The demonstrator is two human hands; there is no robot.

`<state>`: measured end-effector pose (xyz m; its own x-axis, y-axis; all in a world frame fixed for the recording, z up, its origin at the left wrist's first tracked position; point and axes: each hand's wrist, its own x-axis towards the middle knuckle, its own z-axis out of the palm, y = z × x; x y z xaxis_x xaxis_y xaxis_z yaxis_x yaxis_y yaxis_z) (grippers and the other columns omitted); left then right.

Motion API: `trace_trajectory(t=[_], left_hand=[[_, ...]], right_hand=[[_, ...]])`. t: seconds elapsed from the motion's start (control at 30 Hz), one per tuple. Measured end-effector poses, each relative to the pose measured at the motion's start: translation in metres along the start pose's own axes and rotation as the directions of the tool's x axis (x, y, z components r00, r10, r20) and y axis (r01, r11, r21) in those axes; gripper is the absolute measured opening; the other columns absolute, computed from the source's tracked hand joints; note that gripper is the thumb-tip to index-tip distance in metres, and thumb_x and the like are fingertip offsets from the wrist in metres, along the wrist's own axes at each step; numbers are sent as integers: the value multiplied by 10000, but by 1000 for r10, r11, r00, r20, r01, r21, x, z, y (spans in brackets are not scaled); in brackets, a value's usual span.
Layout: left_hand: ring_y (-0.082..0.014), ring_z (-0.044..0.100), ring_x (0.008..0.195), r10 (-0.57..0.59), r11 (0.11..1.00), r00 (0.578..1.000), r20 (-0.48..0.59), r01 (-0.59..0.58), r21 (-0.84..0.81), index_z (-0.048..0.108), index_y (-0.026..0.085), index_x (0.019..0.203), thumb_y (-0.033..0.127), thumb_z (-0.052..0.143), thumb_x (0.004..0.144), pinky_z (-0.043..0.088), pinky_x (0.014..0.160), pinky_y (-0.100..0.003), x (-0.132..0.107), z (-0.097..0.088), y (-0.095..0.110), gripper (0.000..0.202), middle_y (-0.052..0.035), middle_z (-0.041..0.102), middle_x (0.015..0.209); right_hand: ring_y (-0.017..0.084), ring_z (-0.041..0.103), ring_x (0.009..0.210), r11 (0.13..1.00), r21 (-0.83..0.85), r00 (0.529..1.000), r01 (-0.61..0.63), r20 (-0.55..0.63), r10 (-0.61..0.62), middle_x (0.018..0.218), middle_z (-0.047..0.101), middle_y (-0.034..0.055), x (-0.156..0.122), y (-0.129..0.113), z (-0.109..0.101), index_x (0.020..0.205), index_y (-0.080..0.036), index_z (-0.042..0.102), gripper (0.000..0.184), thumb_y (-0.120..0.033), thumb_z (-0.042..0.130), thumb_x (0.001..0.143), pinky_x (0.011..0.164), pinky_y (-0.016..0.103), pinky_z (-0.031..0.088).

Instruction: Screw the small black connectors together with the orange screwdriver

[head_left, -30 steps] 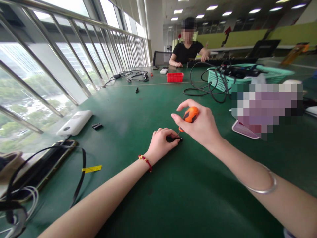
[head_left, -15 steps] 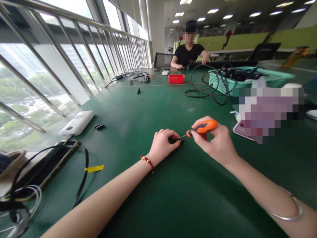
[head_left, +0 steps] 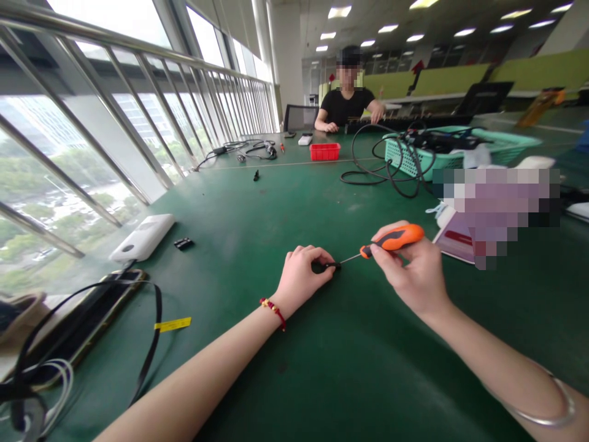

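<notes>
The left hand (head_left: 304,274), the nearer, pinches the black part (head_left: 334,266) on the table (head_left: 257,215), while the right hand (head_left: 416,273) grasps the screwdriver (head_left: 396,237), its long axis slanting down leftward to the part's right end, contact unconfirmed.

Bright daylight from the windows (head_left: 205,38) at left, soft shadows on the table (head_left: 350,368), stretched edges.
</notes>
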<state>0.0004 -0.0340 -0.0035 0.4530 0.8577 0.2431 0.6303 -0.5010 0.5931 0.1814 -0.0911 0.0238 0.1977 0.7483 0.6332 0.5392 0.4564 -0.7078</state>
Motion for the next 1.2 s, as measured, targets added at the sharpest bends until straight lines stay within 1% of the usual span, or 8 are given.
trace_trajectory(t=[0.17,0.43,0.63,0.87,1.03,1.2], left_hand=[[-189,572,861,-6,1000,1000,3,6,-7,675,227,802,252,627,765,420,817,-329,0,0,-1,66,10,681,824],[-186,566,862,0,1000,1000,-8,0,-10,677,224,798,252,631,762,414,805,-323,0,1,-1,64,13,677,817],[-182,567,852,0,1000,1000,-11,0,-7,673,225,794,256,637,761,403,815,-331,0,0,-1,59,17,673,817],[-183,568,856,3,1000,1000,-4,-3,-3,673,223,796,254,636,761,411,821,-331,1,0,-3,60,13,678,823],[-182,565,849,8,1000,1000,-8,-9,-6,674,221,793,248,633,763,412,816,-332,0,0,-2,58,14,677,820],[-183,563,849,12,1000,1000,-11,-12,-4,675,222,788,245,634,762,410,808,-332,-1,-1,0,53,17,675,817]], right_hand=[[87,430,484,1000,2,1000,15,-6,-15,739,583,5,-1,0,0,740,-203,541,87,-240,617,762,442,248,365],[74,429,469,1000,-2,1000,21,-9,-21,707,567,-6,1,1,0,739,-195,540,74,-208,611,755,425,224,357],[91,471,517,999,11,997,42,-65,-41,750,573,6,2,0,0,748,-206,545,65,-185,605,757,452,229,389],[81,435,482,999,29,999,42,-34,-41,694,562,-10,1,2,3,732,-198,542,73,-208,609,759,429,232,358],[109,487,540,999,22,999,35,-34,-34,678,556,-7,1,3,3,725,-203,541,69,-203,606,750,463,244,380],[167,582,689,998,24,996,59,-65,-57,706,571,13,0,3,2,726,-215,542,76,-208,610,758,536,273,443]])
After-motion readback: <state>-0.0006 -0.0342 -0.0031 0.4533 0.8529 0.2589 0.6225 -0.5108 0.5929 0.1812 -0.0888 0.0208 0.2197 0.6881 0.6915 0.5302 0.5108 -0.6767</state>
